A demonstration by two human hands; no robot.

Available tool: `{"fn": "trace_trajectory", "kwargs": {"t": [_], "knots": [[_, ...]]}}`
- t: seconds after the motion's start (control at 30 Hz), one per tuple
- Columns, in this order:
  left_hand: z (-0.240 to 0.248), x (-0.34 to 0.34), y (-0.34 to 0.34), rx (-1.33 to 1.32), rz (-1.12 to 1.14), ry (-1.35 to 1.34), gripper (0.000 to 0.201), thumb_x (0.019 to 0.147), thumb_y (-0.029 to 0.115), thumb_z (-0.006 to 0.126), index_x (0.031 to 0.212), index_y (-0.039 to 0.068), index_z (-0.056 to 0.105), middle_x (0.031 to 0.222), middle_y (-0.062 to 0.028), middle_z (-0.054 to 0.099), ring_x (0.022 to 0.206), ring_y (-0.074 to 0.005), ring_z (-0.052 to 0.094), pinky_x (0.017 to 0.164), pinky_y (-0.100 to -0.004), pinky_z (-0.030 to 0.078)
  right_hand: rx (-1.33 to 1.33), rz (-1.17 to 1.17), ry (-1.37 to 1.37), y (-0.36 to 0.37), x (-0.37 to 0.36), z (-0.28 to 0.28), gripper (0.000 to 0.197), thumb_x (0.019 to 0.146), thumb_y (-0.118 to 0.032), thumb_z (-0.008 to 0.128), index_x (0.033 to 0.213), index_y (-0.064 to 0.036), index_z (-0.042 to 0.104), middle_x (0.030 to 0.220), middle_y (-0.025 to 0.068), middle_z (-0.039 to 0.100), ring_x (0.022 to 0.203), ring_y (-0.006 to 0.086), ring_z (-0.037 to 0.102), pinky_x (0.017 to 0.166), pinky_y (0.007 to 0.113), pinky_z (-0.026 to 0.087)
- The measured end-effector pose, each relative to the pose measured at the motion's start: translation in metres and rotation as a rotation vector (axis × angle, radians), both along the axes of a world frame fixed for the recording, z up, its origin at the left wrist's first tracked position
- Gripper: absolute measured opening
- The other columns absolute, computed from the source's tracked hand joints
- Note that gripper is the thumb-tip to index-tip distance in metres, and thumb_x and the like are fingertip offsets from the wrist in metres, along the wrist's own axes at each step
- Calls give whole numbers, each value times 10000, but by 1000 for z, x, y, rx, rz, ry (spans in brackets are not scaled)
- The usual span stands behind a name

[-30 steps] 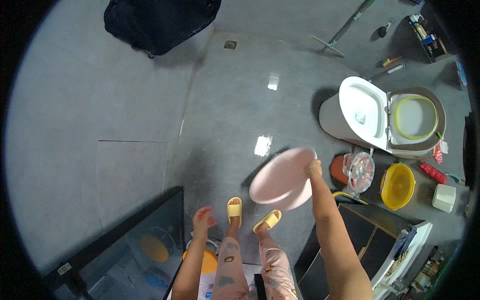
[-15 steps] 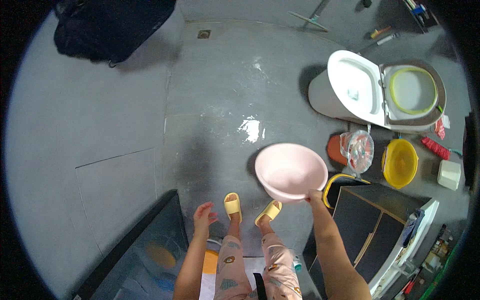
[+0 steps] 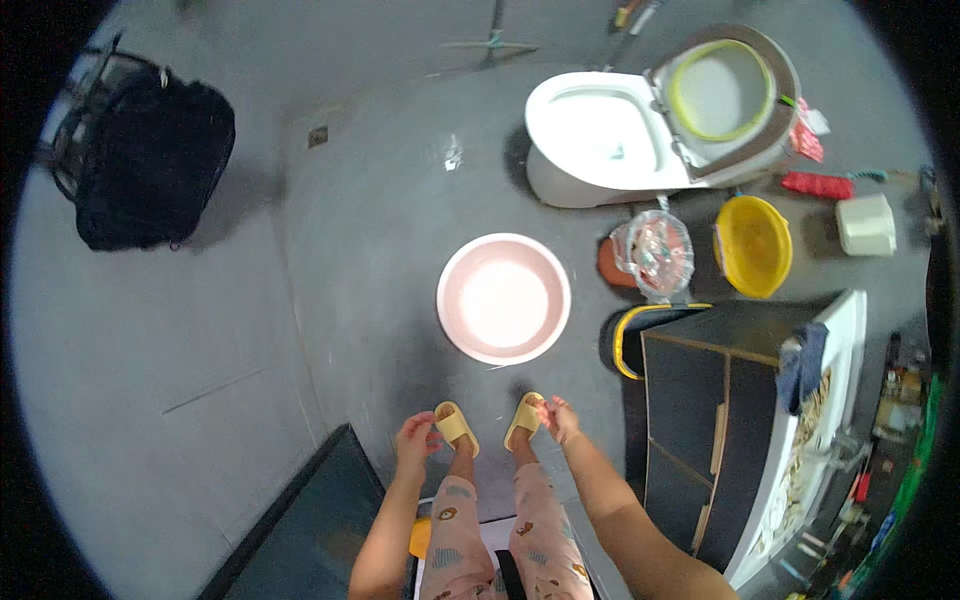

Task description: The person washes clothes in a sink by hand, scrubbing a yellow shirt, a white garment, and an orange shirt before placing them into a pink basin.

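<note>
A round pale pink basin (image 3: 456,325) rests on the grey floor in front of my feet, with bare inner walls showing. My left hand (image 3: 417,437) hangs in the air near my left slipper, fingers loosely spread, holding nothing. On the other side, my right hand (image 3: 558,416) hovers beside my right slipper, apart from the basin. Its fingers are slightly bent and separated, and nothing shows in them. Yellow slippers (image 3: 456,427) are on my feet.
A white toilet (image 3: 555,180) with raised lid stands far right. Below it are a bag-lined bin (image 3: 652,255), a yellow bucket (image 3: 755,247) and a black, yellow-rimmed bucket (image 3: 627,345). A dark cabinet (image 3: 685,400) is on my right; a dark bag (image 3: 155,160) hangs far left.
My right hand has let go of the basin's rim and drawn back toward my body. The basin now lies flat on the floor. The whole view has shifted.
</note>
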State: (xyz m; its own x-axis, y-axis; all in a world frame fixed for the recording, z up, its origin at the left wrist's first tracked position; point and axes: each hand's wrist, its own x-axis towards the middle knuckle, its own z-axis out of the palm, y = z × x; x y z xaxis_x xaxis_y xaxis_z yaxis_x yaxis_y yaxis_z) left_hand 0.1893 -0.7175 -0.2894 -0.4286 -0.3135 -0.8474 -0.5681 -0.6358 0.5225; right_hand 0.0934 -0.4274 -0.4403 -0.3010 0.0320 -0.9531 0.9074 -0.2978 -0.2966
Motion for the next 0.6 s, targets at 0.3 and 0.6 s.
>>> {"fn": "trace_trajectory", "kwargs": {"t": [0.3,0.6], "knots": [[79,-58,76,14,-304,116,174,839,115,448,987,63,524,956,-44,570,669,-108,549,542,-235,474,-126,-215,150,24,16,183,191,810,-61,483,998,-53,453,965,114,564,783,188,585,626,286,504],[164,-124,274,48,-740,226,175,848,115,444,998,61,517,975,-50,575,656,-96,548,511,-228,470,0,-430,565,179,36,316,234,809,-88,472,1038,-40,479,956,107,578,758,157,566,641,268,465]]}}
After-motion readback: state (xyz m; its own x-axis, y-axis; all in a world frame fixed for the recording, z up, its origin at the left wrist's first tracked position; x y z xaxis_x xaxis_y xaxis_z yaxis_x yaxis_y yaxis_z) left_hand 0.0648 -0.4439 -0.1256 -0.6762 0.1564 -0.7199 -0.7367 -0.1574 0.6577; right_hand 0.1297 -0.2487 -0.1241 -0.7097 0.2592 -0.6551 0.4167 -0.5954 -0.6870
